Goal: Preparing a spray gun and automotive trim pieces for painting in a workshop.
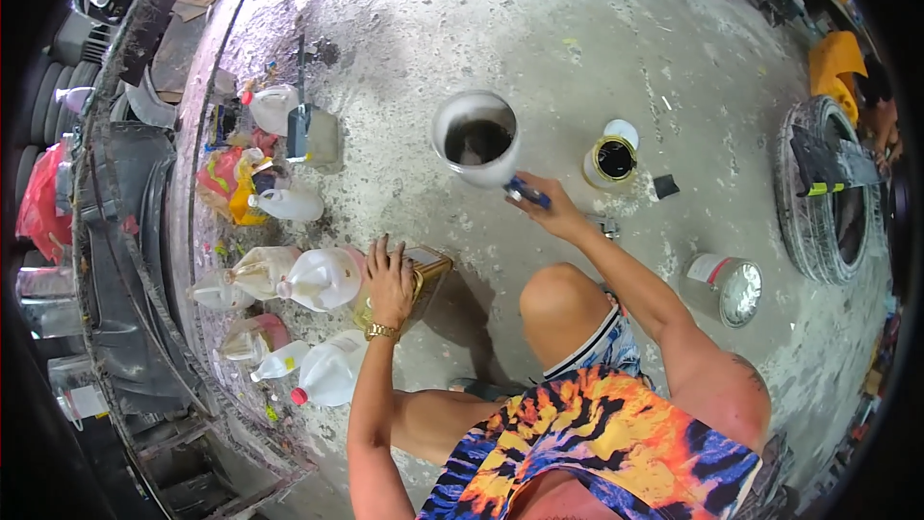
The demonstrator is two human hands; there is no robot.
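My left hand [388, 287] lies over a gold rectangular tin [432, 276], fingers stretched out toward its far edge; the palm hides part of the top. My right hand [556, 215] is closed around a small blue-handled tool [527, 193], whose kind I cannot make out. That tool is close beside the near wall of a white bucket [493, 173], which has dark grey-black stuff inside. To the right of the bucket stands an open round can [598, 169] of black liquid, with a pale lid-like disc [622, 130] behind it.
Several plastic jugs [322, 279] stand left of the tin. Beyond them are a clear rectangular container [320, 137] and colourful bags [229, 178]. On the right are a silver-lidded can [741, 294], a small black piece [666, 187] and a wrapped tyre [801, 221]. A black rail borders the left.
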